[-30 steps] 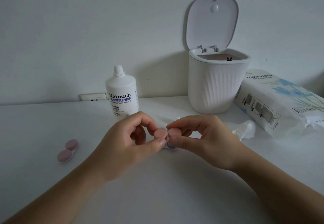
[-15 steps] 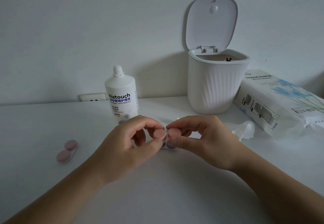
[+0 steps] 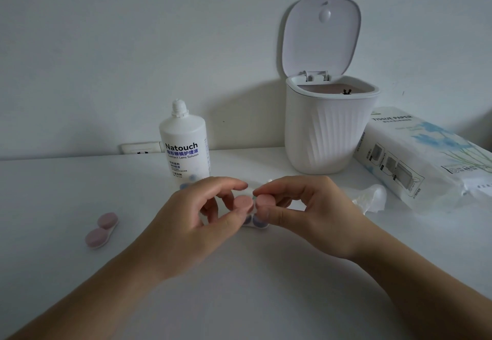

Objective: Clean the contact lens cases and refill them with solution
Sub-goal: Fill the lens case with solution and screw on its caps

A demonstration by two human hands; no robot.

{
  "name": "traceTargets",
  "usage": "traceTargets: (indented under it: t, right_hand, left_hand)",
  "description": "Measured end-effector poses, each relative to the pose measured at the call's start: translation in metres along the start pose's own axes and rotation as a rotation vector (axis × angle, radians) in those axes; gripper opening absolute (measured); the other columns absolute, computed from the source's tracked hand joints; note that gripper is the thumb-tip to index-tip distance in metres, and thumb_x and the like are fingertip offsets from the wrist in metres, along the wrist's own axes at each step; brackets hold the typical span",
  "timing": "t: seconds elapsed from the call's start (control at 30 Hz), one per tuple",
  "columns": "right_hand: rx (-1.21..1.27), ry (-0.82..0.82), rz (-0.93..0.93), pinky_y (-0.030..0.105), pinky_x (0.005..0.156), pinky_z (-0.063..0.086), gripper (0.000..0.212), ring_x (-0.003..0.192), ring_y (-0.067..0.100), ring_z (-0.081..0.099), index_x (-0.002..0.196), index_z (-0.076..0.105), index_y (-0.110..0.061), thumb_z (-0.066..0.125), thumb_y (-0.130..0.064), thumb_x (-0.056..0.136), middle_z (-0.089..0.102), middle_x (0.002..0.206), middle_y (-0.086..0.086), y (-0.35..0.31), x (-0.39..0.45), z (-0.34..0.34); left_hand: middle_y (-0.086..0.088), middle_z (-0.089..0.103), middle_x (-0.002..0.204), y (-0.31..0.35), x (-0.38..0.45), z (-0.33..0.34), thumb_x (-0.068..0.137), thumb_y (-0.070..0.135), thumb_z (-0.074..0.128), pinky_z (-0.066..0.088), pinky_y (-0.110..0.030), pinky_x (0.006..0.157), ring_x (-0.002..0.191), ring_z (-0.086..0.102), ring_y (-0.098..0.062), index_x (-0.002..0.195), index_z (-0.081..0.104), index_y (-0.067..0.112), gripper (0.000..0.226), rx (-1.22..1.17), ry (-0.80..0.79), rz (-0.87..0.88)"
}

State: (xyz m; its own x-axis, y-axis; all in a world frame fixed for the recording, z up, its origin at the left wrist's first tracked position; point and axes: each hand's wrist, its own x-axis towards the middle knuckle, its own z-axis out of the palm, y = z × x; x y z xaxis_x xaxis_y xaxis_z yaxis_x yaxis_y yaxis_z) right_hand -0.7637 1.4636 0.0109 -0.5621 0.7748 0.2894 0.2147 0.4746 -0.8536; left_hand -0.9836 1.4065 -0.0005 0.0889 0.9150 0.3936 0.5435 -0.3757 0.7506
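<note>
A pink-capped lens case point(image 3: 251, 203) is held up above the table between both hands. My left hand point(image 3: 194, 222) pinches its left pink cap between thumb and fingers. My right hand point(image 3: 306, 214) pinches the right pink cap. Under the hands lies a blue-capped case point(image 3: 257, 222), mostly hidden. Another blue-capped case point(image 3: 187, 181) lies partly hidden behind my left hand, in front of the bottle. A second pink-capped case point(image 3: 101, 230) lies shut on the table at the left. The white solution bottle point(image 3: 183, 142) stands capped behind my left hand.
A white ribbed bin point(image 3: 327, 137) with its lid up stands at the back against the wall. A tissue pack point(image 3: 426, 158) lies at the right, with a crumpled tissue point(image 3: 370, 198) beside my right hand. A wall socket point(image 3: 141, 148) sits behind the bottle.
Both hands have kept their pinch on the pink case's caps, with only slight finger movement. Nothing else on the table has moved.
</note>
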Motion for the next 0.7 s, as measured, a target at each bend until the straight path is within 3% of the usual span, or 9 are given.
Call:
traceTargets:
  t: [0.13, 0.27, 0.4, 0.5, 0.63, 0.7]
  right_hand:
    - [-0.01, -0.004, 0.005, 0.012, 0.075, 0.052, 0.018, 0.079, 0.002, 0.071, 0.1, 0.077, -0.027, 0.082, -0.029, 0.082, 0.078, 0.088, -0.012, 0.0004, 0.0001, 0.0001]
    - [0.009, -0.005, 0.0, 0.015, 0.076, 0.054, 0.022, 0.08, 0.005, 0.072, 0.099, 0.078, -0.025, 0.08, -0.036, 0.08, 0.078, 0.088, -0.01, 0.0, 0.0002, 0.0005]
    - [0.011, 0.006, -0.016, 0.008, 0.072, 0.05, 0.025, 0.076, 0.0, 0.07, 0.098, 0.078, -0.025, 0.08, -0.038, 0.077, 0.078, 0.086, -0.011, -0.0016, 0.0004, 0.0006]
    - [0.009, -0.015, -0.021, 0.008, 0.072, 0.049, 0.019, 0.076, -0.002, 0.069, 0.098, 0.078, -0.025, 0.082, -0.03, 0.08, 0.078, 0.087, -0.011, -0.0023, 0.0008, 0.0003]
    - [0.008, -0.002, -0.008, 0.009, 0.073, 0.05, 0.017, 0.078, 0.001, 0.071, 0.099, 0.078, -0.025, 0.081, -0.026, 0.082, 0.078, 0.086, -0.012, -0.0014, 0.0005, 0.0008]
    - [0.005, 0.006, 0.0, 0.01, 0.074, 0.051, 0.018, 0.078, 0.001, 0.071, 0.099, 0.078, -0.025, 0.082, -0.025, 0.082, 0.078, 0.087, -0.013, -0.0011, 0.0001, 0.0009]
  left_hand:
    - [0.01, 0.066, 0.095, -0.0003, -0.0007, 0.0005, 0.07, 0.06, 0.071, 0.047, -0.018, 0.06, 0.069, 0.058, -0.016, 0.105, 0.063, 0.038, 0.042, 0.007, 0.006, -0.004]
    - [0.012, 0.064, 0.082, -0.0019, 0.0014, 0.0019, 0.069, 0.058, 0.074, 0.044, -0.027, 0.058, 0.064, 0.053, -0.02, 0.088, 0.064, 0.031, 0.034, 0.024, 0.032, 0.04]
    - [0.013, 0.069, 0.093, 0.0, 0.0013, 0.0015, 0.082, 0.046, 0.065, 0.044, -0.013, 0.066, 0.075, 0.057, -0.012, 0.095, 0.069, 0.029, 0.021, 0.019, -0.043, 0.068]
    - [0.015, 0.07, 0.098, 0.0018, -0.0002, 0.0015, 0.087, 0.037, 0.062, 0.045, -0.011, 0.069, 0.082, 0.059, -0.009, 0.101, 0.07, 0.029, 0.018, 0.014, -0.091, 0.083]
    - [0.009, 0.068, 0.09, 0.0016, -0.0006, 0.0026, 0.075, 0.053, 0.07, 0.049, -0.032, 0.061, 0.067, 0.055, -0.018, 0.097, 0.068, 0.036, 0.028, 0.011, 0.001, 0.054]
    - [0.008, 0.066, 0.084, -0.0002, 0.0003, 0.0026, 0.07, 0.055, 0.074, 0.047, -0.034, 0.059, 0.064, 0.053, -0.022, 0.09, 0.067, 0.033, 0.03, 0.0, 0.057, 0.046]
